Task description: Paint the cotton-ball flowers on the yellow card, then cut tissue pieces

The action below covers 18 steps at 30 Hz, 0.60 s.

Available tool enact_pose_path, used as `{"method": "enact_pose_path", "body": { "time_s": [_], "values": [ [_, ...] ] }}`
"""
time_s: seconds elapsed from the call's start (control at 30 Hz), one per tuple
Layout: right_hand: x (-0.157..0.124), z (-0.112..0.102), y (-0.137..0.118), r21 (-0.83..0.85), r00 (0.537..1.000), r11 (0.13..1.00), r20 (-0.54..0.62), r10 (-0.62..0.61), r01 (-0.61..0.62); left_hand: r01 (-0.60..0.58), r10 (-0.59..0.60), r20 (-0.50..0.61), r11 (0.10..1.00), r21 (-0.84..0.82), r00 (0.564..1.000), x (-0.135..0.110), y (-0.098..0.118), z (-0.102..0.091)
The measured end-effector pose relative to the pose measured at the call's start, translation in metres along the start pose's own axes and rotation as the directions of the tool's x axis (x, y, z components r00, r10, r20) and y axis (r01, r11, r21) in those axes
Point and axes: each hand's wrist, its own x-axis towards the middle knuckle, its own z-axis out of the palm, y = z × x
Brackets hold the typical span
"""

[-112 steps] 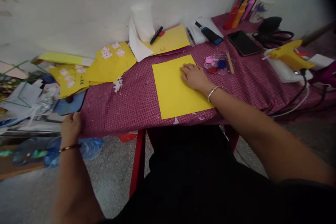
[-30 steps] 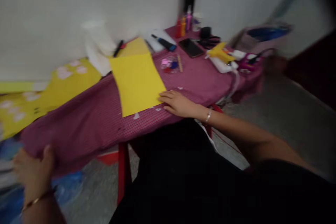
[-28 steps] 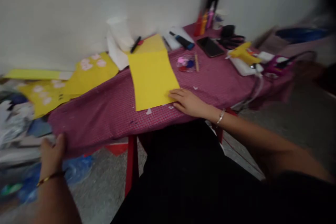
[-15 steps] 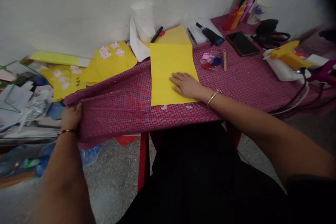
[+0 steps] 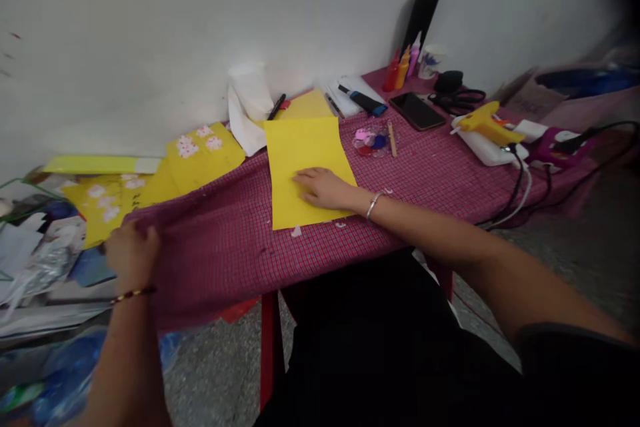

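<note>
Head view shows our left hand point(image 5: 133, 250) at the left end of the red-and-purple checked fabric cloth point(image 5: 215, 233); blur hides its fingers, so we cannot tell whether they are closed on the edge. Our right hand point(image 5: 323, 188) is spread, palm down, on the flat yellow rectangular paper sheet point(image 5: 310, 140), which lies near the cloth's middle. To straighten the fabric well, we should draw its end out slowly and level, letting the right palm weigh lightly so the sheet neither slides nor buckles. A sharp tug could drag the yellow plastic glue gun point(image 5: 483, 121) along.
</note>
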Motion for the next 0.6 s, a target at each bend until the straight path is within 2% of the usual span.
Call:
{"method": "enact_pose_path", "body": {
  "time_s": [0.03,0.1,0.13,0.2,0.27,0.3,0.33,0.37,0.43,0.47,0.53,0.57,0.6],
  "values": [
    [0.008,-0.002,-0.006,-0.001,0.999,0.999,-0.002,-0.033,0.033,-0.022,0.021,-0.02,0.998,-0.059,1.0,-0.008,0.021,-0.004],
    [0.028,-0.008,-0.014,-0.009,0.997,0.997,-0.024,-0.079,0.079,-0.243,0.247,-0.016,0.934,-0.261,0.969,-0.023,0.069,-0.009],
    [0.038,-0.012,-0.015,-0.015,0.995,0.997,-0.049,-0.083,0.082,-0.342,0.358,-0.018,0.876,-0.339,0.934,-0.029,0.093,-0.01],
    [0.055,-0.021,-0.007,-0.028,0.992,0.999,-0.12,-0.037,0.034,-0.5,0.549,0.01,0.768,-0.4,0.836,-0.037,0.133,-0.007],
    [0.066,-0.033,0.014,-0.038,0.98,0.997,-0.186,0.065,-0.073,-0.584,0.648,0.028,0.703,-0.406,0.761,-0.037,0.159,-0.001],
    [0.069,-0.039,0.028,-0.042,0.97,0.99,-0.207,0.125,-0.137,-0.599,0.664,0.032,0.694,-0.4,0.747,-0.032,0.166,0.003],
    [0.072,-0.044,0.042,-0.047,0.959,0.98,-0.216,0.182,-0.196,-0.6,0.659,0.027,0.7,-0.386,0.752,-0.026,0.171,0.007],
    [0.073,-0.048,0.057,-0.054,0.948,0.967,-0.219,0.232,-0.249,-0.588,0.633,0.008,0.723,-0.363,0.774,-0.017,0.173,0.01],
    [0.076,-0.054,0.082,-0.073,0.935,0.95,-0.21,0.284,-0.305,-0.536,0.536,-0.085,0.794,-0.286,0.84,0.005,0.173,0.013],
    [0.077,-0.055,0.091,-0.083,0.935,0.947,-0.204,0.289,-0.311,-0.502,0.478,-0.154,0.831,-0.239,0.865,0.016,0.172,0.012],
    [0.081,-0.054,0.103,-0.106,0.948,0.953,-0.183,0.261,-0.283,-0.423,0.373,-0.276,0.893,-0.152,0.886,0.037,0.169,0.007],
    [0.083,-0.053,0.107,-0.119,0.956,0.958,-0.169,0.238,-0.26,-0.39,0.343,-0.291,0.912,-0.124,0.893,0.045,0.166,0.005],
    [0.085,-0.05,0.109,-0.13,0.965,0.963,-0.155,0.213,-0.234,-0.371,0.335,-0.253,0.921,-0.114,0.908,0.051,0.164,0.003]
  ]
}}
